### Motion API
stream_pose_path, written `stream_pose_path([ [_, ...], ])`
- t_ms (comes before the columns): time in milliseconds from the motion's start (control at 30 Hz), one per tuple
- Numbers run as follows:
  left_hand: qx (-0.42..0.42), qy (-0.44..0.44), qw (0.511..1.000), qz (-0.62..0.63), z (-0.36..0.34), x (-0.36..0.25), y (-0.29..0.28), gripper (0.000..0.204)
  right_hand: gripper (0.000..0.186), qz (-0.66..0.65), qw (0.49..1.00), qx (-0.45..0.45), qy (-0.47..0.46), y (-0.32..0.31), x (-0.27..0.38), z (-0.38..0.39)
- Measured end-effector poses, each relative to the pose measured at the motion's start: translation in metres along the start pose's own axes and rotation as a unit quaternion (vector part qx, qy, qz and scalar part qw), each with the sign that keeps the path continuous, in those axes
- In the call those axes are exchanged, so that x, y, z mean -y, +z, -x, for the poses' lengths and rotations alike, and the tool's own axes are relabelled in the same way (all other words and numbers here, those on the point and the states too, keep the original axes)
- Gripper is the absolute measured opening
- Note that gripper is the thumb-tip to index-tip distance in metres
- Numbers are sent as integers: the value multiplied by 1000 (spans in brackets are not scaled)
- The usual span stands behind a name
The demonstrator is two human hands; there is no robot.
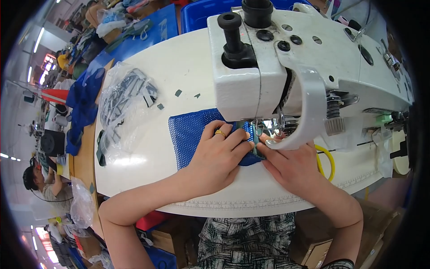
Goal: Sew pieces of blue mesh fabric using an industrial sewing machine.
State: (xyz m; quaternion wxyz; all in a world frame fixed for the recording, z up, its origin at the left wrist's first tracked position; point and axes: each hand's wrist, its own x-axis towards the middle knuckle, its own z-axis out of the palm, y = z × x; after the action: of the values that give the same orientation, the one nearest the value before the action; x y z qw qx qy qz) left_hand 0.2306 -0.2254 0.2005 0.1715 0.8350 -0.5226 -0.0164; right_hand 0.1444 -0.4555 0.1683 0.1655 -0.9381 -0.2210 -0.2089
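Both hands lie flat on one piece of blue mesh fabric [190, 134], right in front of the sewing machine [286, 67]. My left hand [217, 154], with one gold ring [220, 132] on it, is spread open and presses the mesh down, fingers pointing toward the machine's needle area. My right hand [291, 166] rests beside it, fingertips pinching a narrow grey-green strip [256, 142] against the mesh edge, just below the presser foot [260, 127].

That mesh is a soft net with small holes, roughly rectangular; its long axis runs out leftward from the machine, with its free end well to the left of the needle.

Under everything is the white bench [179, 67], smooth, with a curved edge. Left of the machine sits one clear plastic bag [123, 107], crinkled, holding dark strips. Three small dark scraps [178, 93] lie between the bag and the machine. One yellow loop of cord [327, 159] curls right of my right hand, under the machine's arm.
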Motion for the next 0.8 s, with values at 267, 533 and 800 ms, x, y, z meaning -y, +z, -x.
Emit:
stream_pose_path([
  [267, 7, -18, 1000, 0, -1, -2, 1, 66, 25, -15, 1000, -13, -10, 3, 1, -3],
  [533, 2, -34, 999, 12, 0, -5, 1, 65, 31, -82, 997, 16, -3, 1, -5, -3],
  [800, -1, -20, 1000, 11, 2, -4, 5, 59, 38, -76, 997, 27, 6, -3, -2, -5],
])
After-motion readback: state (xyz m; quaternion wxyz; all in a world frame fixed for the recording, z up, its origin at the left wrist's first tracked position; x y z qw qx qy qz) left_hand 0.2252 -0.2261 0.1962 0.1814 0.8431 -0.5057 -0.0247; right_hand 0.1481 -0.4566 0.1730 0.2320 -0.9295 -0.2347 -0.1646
